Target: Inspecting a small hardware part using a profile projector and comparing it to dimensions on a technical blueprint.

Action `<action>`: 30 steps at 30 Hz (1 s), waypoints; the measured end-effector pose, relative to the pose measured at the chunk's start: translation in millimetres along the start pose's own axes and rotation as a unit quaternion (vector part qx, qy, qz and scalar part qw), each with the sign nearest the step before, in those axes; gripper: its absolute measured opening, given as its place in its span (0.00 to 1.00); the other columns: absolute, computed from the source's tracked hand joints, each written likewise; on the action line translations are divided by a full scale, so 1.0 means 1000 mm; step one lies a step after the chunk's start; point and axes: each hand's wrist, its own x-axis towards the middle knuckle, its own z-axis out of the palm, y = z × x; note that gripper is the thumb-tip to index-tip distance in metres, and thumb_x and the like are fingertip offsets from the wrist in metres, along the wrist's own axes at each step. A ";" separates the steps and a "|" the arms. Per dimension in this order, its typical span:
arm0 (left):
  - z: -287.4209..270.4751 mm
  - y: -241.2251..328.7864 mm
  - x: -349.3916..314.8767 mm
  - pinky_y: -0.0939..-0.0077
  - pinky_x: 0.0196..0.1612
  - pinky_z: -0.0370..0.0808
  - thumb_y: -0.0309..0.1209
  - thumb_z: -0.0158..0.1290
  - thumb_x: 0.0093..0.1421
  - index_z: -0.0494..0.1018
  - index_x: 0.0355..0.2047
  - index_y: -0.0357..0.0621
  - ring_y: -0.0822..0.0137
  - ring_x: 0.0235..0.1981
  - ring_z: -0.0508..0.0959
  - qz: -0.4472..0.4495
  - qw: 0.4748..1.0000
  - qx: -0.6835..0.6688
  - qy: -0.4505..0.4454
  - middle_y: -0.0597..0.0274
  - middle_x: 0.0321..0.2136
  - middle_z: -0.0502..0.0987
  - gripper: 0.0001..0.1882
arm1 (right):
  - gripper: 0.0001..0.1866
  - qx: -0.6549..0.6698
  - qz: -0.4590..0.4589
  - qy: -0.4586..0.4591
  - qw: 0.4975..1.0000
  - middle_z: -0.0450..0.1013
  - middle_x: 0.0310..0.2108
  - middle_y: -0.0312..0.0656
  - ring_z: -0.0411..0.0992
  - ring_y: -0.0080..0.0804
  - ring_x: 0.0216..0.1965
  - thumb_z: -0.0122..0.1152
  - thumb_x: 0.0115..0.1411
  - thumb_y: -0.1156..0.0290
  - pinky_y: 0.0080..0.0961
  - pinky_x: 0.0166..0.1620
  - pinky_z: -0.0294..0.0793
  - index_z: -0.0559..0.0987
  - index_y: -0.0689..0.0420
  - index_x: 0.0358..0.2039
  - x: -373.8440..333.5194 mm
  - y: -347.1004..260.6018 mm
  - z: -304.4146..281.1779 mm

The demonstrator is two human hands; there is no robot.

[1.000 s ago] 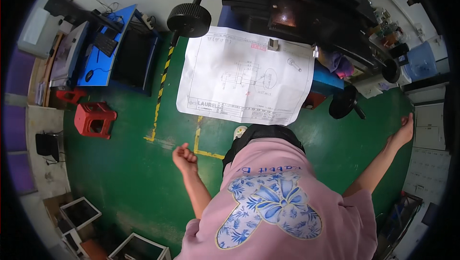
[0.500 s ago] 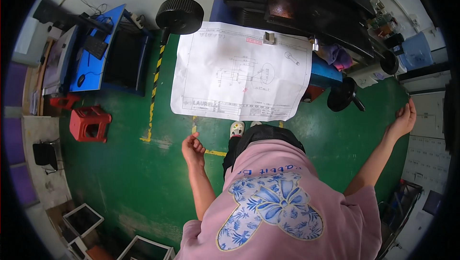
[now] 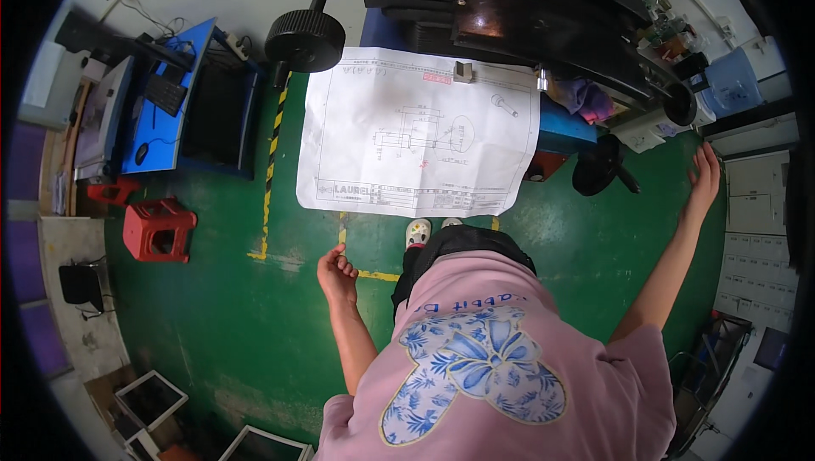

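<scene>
White drawing sheet square in front, left hand the nearer one

And here's how it stands: the sheet spreads before the black machine, long axis running left to right across the wearer's front, a small metal block at its upper edge. Whether it hangs or lies flat, I can't tell.

Look at the left hand! It sits just below the sheet's lower left part, so the paper lies ahead of it and off to the right, with a gap in view between. Those fingers are curled in with little space among them; nothing shows in them, though I can't tell if something small is tucked inside.

Over to the right hand, way out at the end of a stretched arm: fingers long, spread a little, no object visible. From there the sheet is well off to the left, and the black handwheel with its crank comes between. White cabinets stand on that hand's outer side.

Far left, a red stool on the green floor, and beyond it a blue counter carrying a keyboard.
</scene>
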 end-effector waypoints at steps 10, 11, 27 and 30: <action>-0.003 -0.002 -0.007 0.84 0.14 0.50 0.36 0.38 0.49 0.66 0.27 0.42 0.78 0.12 0.51 -0.011 1.000 0.009 -0.014 0.73 0.10 0.51 0.12 | 0.21 0.106 0.074 -0.120 0.984 0.66 0.40 0.39 0.63 0.26 0.42 0.42 0.53 0.57 0.24 0.43 0.61 0.66 0.58 0.43 0.027 0.014 0.026; -0.004 -0.002 -0.007 0.84 0.14 0.50 0.36 0.38 0.49 0.66 0.27 0.42 0.78 0.12 0.51 0.002 1.000 0.009 -0.007 0.73 0.10 0.51 0.12 | 0.21 0.108 0.070 -0.120 0.984 0.67 0.38 0.40 0.65 0.26 0.40 0.42 0.53 0.57 0.22 0.41 0.62 0.66 0.59 0.42 0.027 0.016 0.029; -0.002 0.000 -0.005 0.85 0.14 0.49 0.37 0.38 0.49 0.67 0.27 0.42 0.78 0.11 0.50 0.007 1.000 0.003 0.016 0.74 0.10 0.50 0.12 | 0.18 0.171 0.044 -0.059 0.983 0.68 0.31 0.37 0.68 0.22 0.30 0.42 0.54 0.60 0.18 0.32 0.66 0.67 0.59 0.40 0.046 0.021 0.044; -0.005 -0.002 -0.003 0.84 0.12 0.47 0.37 0.39 0.49 0.67 0.26 0.41 0.78 0.10 0.49 0.011 1.000 0.019 0.000 0.75 0.09 0.48 0.13 | 0.20 0.158 0.046 -0.082 0.983 0.66 0.35 0.39 0.66 0.26 0.33 0.42 0.53 0.59 0.22 0.33 0.67 0.66 0.59 0.42 0.053 0.028 0.048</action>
